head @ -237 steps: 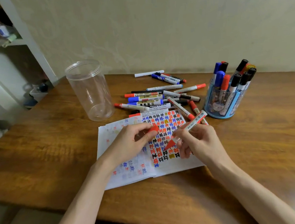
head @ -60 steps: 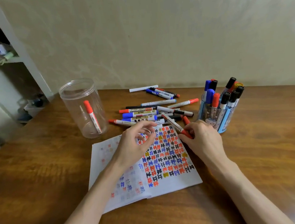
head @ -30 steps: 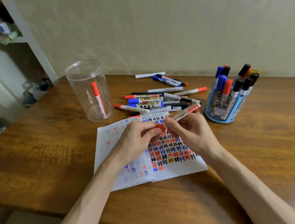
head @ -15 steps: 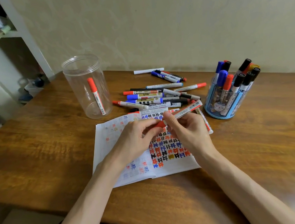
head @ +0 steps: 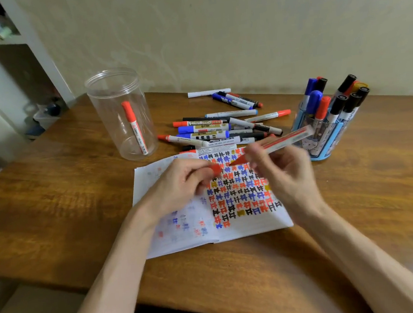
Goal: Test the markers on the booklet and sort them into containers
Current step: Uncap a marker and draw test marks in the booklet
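An open booklet (head: pixel 251 224) covered with red, blue and black marks lies on the wooden table. Above it my right hand (head: pixel 284 174) holds an uncapped red marker (head: pixel 281 140), its tip pointing left. My left hand (head: pixel 185 183) pinches the marker's red cap (head: pixel 216 169) just left of the tip. A clear plastic jar (head: pixel 121 113) at the left holds one red marker (head: pixel 134 127). At the right stands a blue holder (head: pixel 324 143) with several capped markers.
A pile of several loose markers (head: pixel 218 128) lies behind the booklet, and a few more markers (head: pixel 235 100) lie near the wall. White shelving (head: pixel 42 58) stands at the far left. The table's front edge (head: pixel 213 303) is close to me.
My hands have pulled apart: the red cap is off the marker and in my left hand. The jar gained a red marker since the earliest frame.
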`<state>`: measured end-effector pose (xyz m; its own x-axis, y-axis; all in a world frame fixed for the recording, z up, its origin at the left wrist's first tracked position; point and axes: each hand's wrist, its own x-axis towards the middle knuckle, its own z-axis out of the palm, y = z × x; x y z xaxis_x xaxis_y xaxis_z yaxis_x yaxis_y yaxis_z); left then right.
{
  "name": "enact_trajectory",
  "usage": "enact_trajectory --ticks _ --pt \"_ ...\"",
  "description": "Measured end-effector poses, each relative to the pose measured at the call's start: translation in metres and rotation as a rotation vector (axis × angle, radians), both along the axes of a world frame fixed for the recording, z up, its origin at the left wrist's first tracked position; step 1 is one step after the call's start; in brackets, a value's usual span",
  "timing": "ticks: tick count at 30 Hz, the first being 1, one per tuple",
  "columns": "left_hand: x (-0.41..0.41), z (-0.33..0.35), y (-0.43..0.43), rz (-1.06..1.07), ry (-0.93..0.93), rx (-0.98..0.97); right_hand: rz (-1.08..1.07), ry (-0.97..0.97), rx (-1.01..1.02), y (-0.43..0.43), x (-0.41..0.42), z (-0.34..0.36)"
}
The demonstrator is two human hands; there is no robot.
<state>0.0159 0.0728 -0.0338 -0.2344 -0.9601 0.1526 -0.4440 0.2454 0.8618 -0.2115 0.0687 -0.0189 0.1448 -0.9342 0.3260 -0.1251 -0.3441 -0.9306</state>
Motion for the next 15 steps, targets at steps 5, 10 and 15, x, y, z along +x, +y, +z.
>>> enact_trajectory --ticks 5,10,15 --pt "0.012 0.001 -0.002 0.06 0.002 -0.055 -0.024 0.013 0.099 0.006 -0.026 0.003" --pt "-0.016 -0.004 -0.004 0.05 -0.033 -0.043 0.091 0.099 0.195 0.03 -0.008 -0.012" --pt "-0.019 -0.008 0.001 0.071 -0.038 -0.063 0.058 0.156 0.175 0.038 -0.004 -0.025"
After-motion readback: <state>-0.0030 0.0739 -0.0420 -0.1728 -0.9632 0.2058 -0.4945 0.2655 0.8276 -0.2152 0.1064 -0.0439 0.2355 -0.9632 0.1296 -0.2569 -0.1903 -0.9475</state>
